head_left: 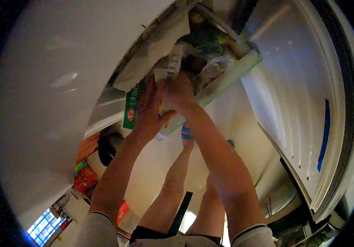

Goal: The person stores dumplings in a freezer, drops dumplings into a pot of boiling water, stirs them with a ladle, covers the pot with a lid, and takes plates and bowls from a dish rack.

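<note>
Both hands reach into a pulled-out drawer (pixel 230 80) packed with food packages. My left hand (pixel 148 109) lies over the packages beside a green box (pixel 130 110) with white lettering, its fingers stretched and its thumb apart. Close to its right, my right hand (pixel 179 90) points down into the drawer with bent fingers; their tips and whatever they grip are hidden. Just beyond the hands is a package with a white printed label (pixel 169 66). A pale bag (pixel 156 51) lies along the drawer's left side, and a clear plastic bag (pixel 214 70) lies to the right.
An open appliance door (pixel 292 99) with a ribbed inner face stands at the right. A large white panel (pixel 49 99) fills the left. Below the drawer are my legs and a blue-strapped sandal (pixel 186 132). Red packages (pixel 85 179) sit at the lower left, near a window (pixel 45 226).
</note>
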Available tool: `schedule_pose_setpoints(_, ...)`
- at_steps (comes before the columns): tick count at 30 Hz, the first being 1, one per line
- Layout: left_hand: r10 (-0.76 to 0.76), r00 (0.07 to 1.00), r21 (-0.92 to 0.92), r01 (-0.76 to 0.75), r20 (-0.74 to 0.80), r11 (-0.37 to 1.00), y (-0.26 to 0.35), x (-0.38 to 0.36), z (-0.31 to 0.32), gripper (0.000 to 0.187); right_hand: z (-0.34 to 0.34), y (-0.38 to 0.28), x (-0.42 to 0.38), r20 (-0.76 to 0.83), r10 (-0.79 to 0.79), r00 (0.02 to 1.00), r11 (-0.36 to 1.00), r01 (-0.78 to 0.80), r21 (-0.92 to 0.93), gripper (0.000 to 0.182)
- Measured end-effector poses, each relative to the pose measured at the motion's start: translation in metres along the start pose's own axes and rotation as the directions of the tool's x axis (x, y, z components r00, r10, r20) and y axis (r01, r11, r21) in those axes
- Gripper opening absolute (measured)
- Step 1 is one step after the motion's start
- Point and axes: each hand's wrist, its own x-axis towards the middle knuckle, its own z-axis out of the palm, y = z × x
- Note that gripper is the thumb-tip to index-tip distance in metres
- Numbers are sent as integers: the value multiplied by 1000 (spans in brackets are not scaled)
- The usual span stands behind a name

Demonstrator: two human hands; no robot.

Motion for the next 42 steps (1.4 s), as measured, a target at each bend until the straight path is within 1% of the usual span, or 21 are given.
schedule_pose_setpoints(3, 66, 998, -211, -65, -6, 975, -23, 17, 34, 90, -27, -1, -10, -158, -144, 977, 987, 153, 42, 44)
schedule_pose_setpoints(5, 1, 999, -99, -5, -46, 995, -19, 34, 47, 90, -39, -11, -1, -110, -62, 992, 996, 68, 54, 41)
schedule_pose_setpoints(8, -57, 996, 39, 60, -70, 997, -23, 39, 63, 93, -54, -25, -15, -149, -120, 982, 976, 145, 166, 33)
schedule_pose_setpoints(10, -60, 998, 93, 62, -25, 994, -20, 41, 62, 92, -62, -9, -36, -332, -362, 871, 932, 352, -92, 27)
schedule_pose_setpoints(12, -46, 998, 104, 41, 52, 994, -9, 44, 40, 89, -88, 8, -72, -441, -409, 799, 912, 340, -231, 20)
schedule_pose_setpoints(13, -16, 997, 27, 14, 71, 1000, -8, 44, 29, 86, -107, 7, -96, -464, -250, 850, 965, 260, -42, 17)
schedule_pose_setpoints(15, 48, 993, -120, -35, 105, 992, -8, 31, 13, 80, -114, 40, -113, -272, 66, 960, 950, 23, 310, 25)
schedule_pose_setpoints(16, 76, 990, -51, -71, 120, 996, -6, 22, 13, 76, -110, 54, -112, -133, 205, 970, 881, -123, 457, 31)
schedule_pose_setpoints(19, 125, 979, 67, -138, 161, 988, -11, 5, 9, 62, -69, 75, -94, -208, -10, 978, 852, 117, 510, 50)
schedule_pose_setpoints(20, 131, 977, 54, -142, 170, 988, -19, 4, 14, 57, -70, 66, -97, -144, 27, 989, 798, 66, 599, 55)
schedule_pose_setpoints(22, -139, 959, -272, 205, 245, 940, -25, 18, 17, 49, -77, 49, -104, -14, 79, 997, 662, -42, 748, 69)
schedule_pose_setpoints(23, -362, 846, -509, 527, 393, 681, -24, 34, 16, 45, -75, 49, -102, -42, 45, 998, 717, -3, 697, 68)
schedule_pose_setpoints(25, -426, 756, -610, 654, 498, 447, -20, 34, 9, 42, -69, 55, -103, -77, -23, 997, 811, 64, 582, 66)
schedule_pose_setpoints(27, -268, 909, -529, 406, 319, 746, -19, 20, -5, 42, -69, 45, -106, -10, 27, 1000, 771, -14, 637, 66)
schedule_pose_setpoints(29, -115, 987, -333, 147, 113, 931, -15, 8, -11, 44, -66, 38, -106, 17, 41, 999, 734, -42, 677, 64)
schedule_pose_setpoints(30, -26, 1000, -203, 28, 14, 979, -5, 3, -15, 45, -66, 38, -107, 15, 35, 999, 724, -36, 689, 63)
schedule_pose_setpoints(33, 103, 993, 78, -98, -59, 992, 45, 3, -42, 47, -68, 36, -107, -30, -12, 999, 744, 29, 668, 64)
schedule_pose_setpoints(35, -83, 996, 20, 83, 40, 996, 60, -15, -37, 48, -71, 31, -108, 12, 9, 1000, 753, -15, 658, 63)
schedule_pose_setpoints(37, -156, 987, -31, 157, 38, 987, 60, -31, -26, 49, -78, 23, -108, 113, 76, 991, 742, -132, 657, 62)
schedule_pose_setpoints(39, -128, 989, -82, 122, -68, 989, 48, -42, 0, 49, -80, 28, -108, 71, 44, 996, 823, -76, 563, 59)
schedule_pose_setpoints(42, -333, 943, -251, 322, -4, 913, 58, -38, -4, 47, -96, 7, -112, 84, 71, 994, 851, -104, 515, 57)
